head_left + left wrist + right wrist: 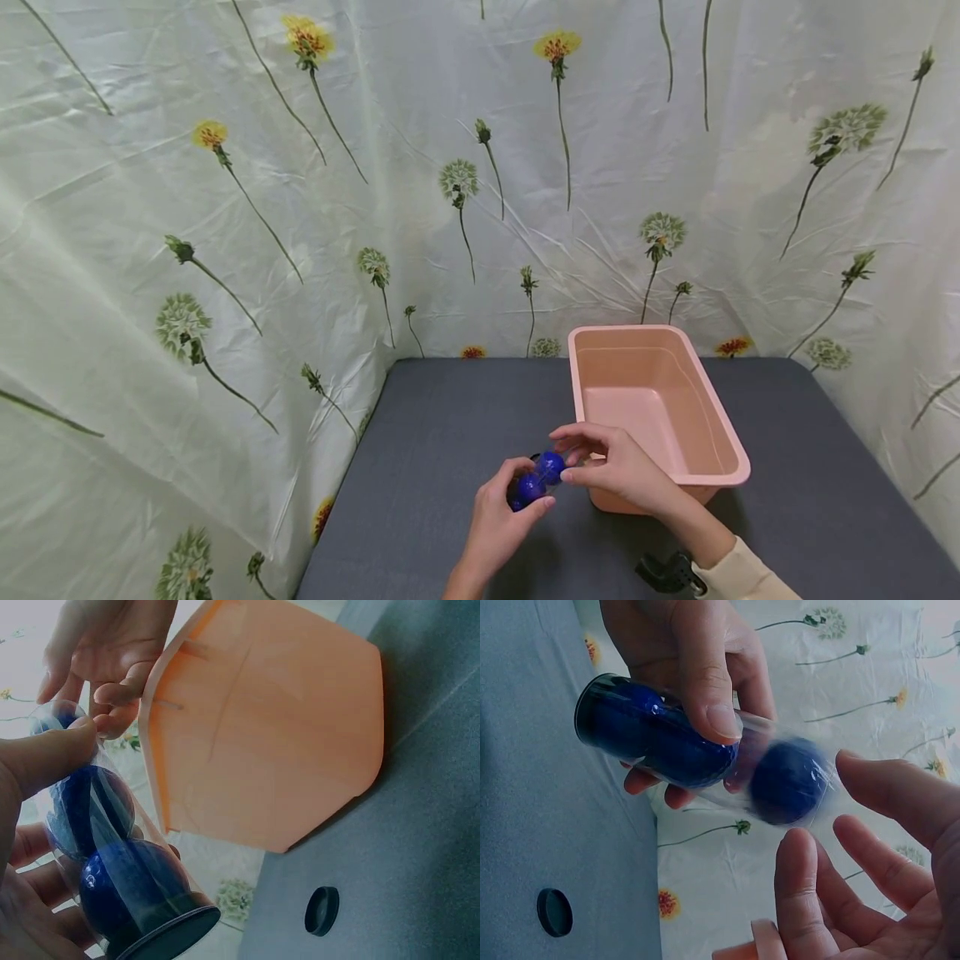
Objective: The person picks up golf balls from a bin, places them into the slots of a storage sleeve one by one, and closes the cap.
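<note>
Balls (694,756), three, in one tube (744,765), left grip (497,517) curled round tube, right grip (618,471) parted, empty

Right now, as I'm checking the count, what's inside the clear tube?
Inside the clear tube are three blue balls: two toward its dark end, one nearer the other end. The left hand covers part of the tube, so parts of the balls are hidden.

The rectangular plastic tub (630,367) is plain salmon pink. Left of the tub, glossy deep-blue balls (551,467) fill a colourless clear plastic tube (740,796). The flat worktop (450,433) under the tub is dark blue-grey; behind it, a whitish fabric curtain (510,108) carries green and yellow-orange dandelions.
</note>
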`<state>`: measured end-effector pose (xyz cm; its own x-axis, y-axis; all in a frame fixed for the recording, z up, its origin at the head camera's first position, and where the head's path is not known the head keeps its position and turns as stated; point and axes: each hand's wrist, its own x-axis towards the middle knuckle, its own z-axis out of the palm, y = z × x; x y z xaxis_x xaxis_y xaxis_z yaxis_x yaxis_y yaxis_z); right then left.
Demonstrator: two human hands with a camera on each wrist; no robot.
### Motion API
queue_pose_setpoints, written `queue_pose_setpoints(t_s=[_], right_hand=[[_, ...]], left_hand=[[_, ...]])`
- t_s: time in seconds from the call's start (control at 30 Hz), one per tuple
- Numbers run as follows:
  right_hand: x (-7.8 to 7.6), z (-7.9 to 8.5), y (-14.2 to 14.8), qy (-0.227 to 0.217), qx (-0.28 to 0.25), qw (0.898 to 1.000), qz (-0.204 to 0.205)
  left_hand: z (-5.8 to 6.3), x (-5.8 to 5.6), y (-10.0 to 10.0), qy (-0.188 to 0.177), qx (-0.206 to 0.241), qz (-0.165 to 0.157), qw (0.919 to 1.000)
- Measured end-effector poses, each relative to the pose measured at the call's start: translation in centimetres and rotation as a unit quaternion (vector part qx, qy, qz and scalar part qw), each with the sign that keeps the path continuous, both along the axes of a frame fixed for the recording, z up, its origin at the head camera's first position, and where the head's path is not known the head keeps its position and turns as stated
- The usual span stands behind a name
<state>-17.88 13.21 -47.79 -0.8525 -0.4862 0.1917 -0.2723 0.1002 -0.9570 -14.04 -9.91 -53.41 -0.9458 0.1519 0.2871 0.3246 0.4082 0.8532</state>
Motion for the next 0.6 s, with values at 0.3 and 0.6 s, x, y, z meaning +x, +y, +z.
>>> queue_pose_setpoints(t_s=[0.3, 0.6], right_hand=[[0.8, 0.4, -1.8, -0.012, -0.024, 1.0, 0.002], [1.8, 0.0, -4.5, -0.021, -0.02, 1.0, -0.007]], left_hand=[[-0.6, 0.3, -1.7, 0.027, 0.025, 0.02, 0.9991], [-0.1, 0.5, -4.6, 0.042, 0.035, 0.089, 0.9946]])
